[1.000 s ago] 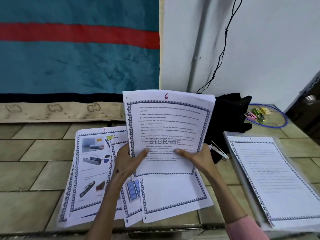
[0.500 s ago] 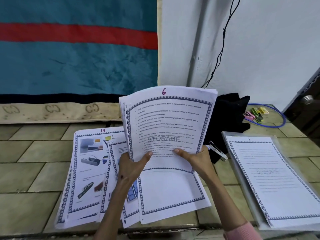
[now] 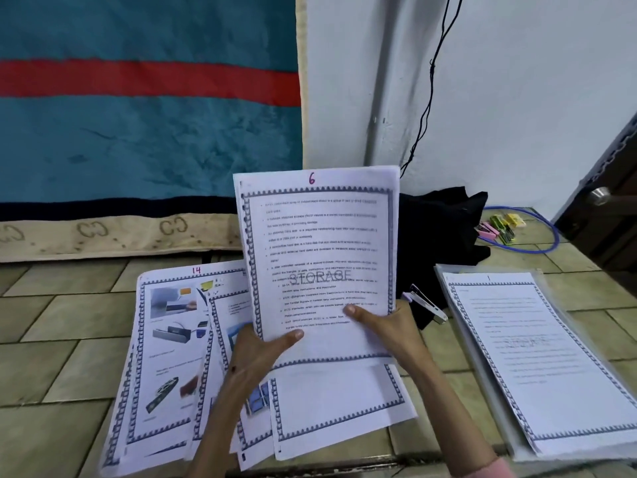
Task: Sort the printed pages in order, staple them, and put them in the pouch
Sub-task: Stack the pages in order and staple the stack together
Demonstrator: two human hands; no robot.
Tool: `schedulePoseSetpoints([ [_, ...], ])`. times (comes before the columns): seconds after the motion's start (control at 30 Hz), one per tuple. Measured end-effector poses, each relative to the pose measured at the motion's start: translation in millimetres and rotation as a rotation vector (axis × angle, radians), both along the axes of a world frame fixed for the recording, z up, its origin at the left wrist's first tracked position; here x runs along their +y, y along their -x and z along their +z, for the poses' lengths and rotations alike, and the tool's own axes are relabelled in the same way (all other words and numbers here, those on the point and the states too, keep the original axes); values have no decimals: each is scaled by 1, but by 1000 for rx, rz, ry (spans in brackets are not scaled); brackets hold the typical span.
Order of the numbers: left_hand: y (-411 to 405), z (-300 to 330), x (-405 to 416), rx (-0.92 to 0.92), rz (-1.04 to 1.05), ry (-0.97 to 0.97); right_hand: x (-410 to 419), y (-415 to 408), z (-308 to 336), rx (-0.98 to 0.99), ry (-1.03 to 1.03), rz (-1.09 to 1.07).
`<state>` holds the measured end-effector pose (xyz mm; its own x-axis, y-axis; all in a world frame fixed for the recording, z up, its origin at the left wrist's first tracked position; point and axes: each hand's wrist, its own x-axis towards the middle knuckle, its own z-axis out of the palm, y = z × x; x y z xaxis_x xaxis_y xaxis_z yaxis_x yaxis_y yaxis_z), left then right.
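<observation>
So the person is mid-sort here. Both hands hold a sheaf of pages (image 3: 319, 257) up off the tiled floor, top sheet marked 6. The left hand (image 3: 256, 353) grips its lower left edge, thumb on the front; the right hand (image 3: 386, 326) pinches the lower right edge the same way.

More loose sheets (image 3: 179, 357) are fanned on the floor underneath, the left one marked 14. To the right, a page marked 1 lies on the clear pouch (image 3: 448, 291), and the stapler (image 3: 425, 303) sits between that and the held sheaf.

Probably the smart move: read the handwritten number at the top before placing anything, and keep the sheaf squared so nothing slips. The floor pages overlap a lot, so a number could easily get missed.
</observation>
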<state>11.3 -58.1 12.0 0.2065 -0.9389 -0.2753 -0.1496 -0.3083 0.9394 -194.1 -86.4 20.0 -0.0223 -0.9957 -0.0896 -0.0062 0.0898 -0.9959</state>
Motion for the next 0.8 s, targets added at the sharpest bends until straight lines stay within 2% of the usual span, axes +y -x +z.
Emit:
schedulePoseSetpoints([
  [0.07,-14,20,-3,-48,-170,31,-1,13,11,-2,-28,64],
  [0.1,-20,30,-8,-64,-157,110,2,20,14,-8,-69,98],
  [0.17,-28,49,-21,-195,91,350,9,30,12,28,-201,156],
  [0.2,-26,60,-30,-346,170,464,13,33,7,69,-261,177],
  [0.23,-21,69,-40,-522,153,555,17,34,1,117,-308,197],
  [0.3,-6,71,-66,-738,-56,614,24,34,-10,207,-382,246],
  [0.37,12,65,-87,-817,-280,523,31,34,-19,235,-425,278],
  [0.47,30,50,-100,-757,-474,375,40,34,-24,225,-459,292],
  [0.53,37,41,-100,-656,-522,369,44,34,-24,203,-474,306],
  [0.67,51,32,-100,-480,-444,415,50,34,-28,192,-496,278],
  [0.8,60,29,-104,-457,-375,433,51,36,-25,216,-490,337],
])
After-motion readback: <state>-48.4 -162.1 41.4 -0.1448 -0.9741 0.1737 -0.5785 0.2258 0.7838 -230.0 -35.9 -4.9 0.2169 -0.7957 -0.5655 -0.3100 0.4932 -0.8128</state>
